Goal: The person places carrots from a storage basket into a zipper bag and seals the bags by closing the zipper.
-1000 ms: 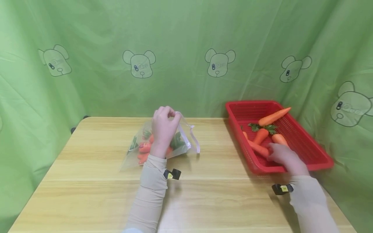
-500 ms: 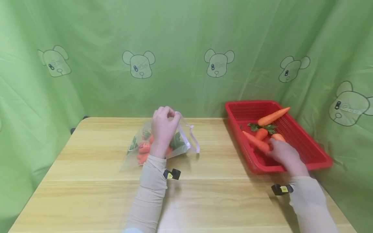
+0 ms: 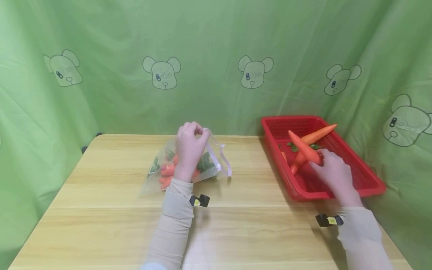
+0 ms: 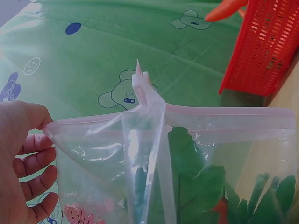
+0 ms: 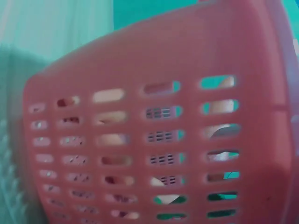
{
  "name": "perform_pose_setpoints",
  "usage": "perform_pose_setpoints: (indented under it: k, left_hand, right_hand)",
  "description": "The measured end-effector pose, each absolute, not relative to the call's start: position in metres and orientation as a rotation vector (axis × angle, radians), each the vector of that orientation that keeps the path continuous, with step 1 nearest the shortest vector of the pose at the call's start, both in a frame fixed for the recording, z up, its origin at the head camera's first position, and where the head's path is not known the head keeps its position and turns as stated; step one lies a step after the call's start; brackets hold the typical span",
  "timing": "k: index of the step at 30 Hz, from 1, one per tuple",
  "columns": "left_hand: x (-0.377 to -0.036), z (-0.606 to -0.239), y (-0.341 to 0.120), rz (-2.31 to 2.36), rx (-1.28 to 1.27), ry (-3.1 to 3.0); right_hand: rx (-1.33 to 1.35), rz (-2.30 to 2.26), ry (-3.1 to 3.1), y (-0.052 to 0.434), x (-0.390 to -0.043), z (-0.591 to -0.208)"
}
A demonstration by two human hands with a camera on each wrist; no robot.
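In the head view, my left hand (image 3: 189,150) pinches the top edge of a clear zip bag (image 4: 93,158) with a pinkish rim. Its thumb and forefinger meet at the bag's corner in the left wrist view, with the other fingers loosely curled. Green leaves (image 4: 198,172) and orange-red shapes show through the plastic. To the right, my right hand (image 3: 334,170) grips the thick end of a carrot (image 3: 302,146) above a red basket (image 3: 324,195), its tip pointing up and left. Only the basket's slotted wall (image 5: 187,56) fills the right wrist view, so that hand is hidden there.
Another carrot (image 3: 320,134) lies across the back of the basket on some green leaves (image 3: 293,147). More orange carrots sit lower down, partly covered by the held one. A wooden table (image 3: 249,232) carries everything, with a green curtain (image 3: 209,33) behind and at both sides.
The right hand has lifted the carrot from the basket's bottom and swung its tip upward and away. The left hand and the bag stay in place.
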State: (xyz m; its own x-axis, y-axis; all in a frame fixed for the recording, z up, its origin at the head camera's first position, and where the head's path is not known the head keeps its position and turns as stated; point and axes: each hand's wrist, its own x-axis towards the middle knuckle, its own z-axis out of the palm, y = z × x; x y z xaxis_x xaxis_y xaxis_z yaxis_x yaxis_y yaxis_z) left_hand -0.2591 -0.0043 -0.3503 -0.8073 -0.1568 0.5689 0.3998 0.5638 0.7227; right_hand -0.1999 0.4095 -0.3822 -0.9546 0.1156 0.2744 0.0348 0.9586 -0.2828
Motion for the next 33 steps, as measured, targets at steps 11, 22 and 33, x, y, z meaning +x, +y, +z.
perform_pose_setpoints:
  k: [11,22,33]
  left_hand:
    - [-0.258,-0.35,-0.004,-1.235,-0.18,-2.22]
    - [-0.259,-0.351,-0.004,-1.24,-0.188,-2.201]
    - [-0.259,-0.35,-0.005,-1.223,-0.195,-2.183]
  right_hand:
    - [-0.116,0.442,-2.55,0.379,-0.194,-0.365]
    - [0.142,0.439,-2.32,0.339,-0.192,-0.358]
    - [0.394,0.48,-2.237,0.304,-0.193,-0.356]
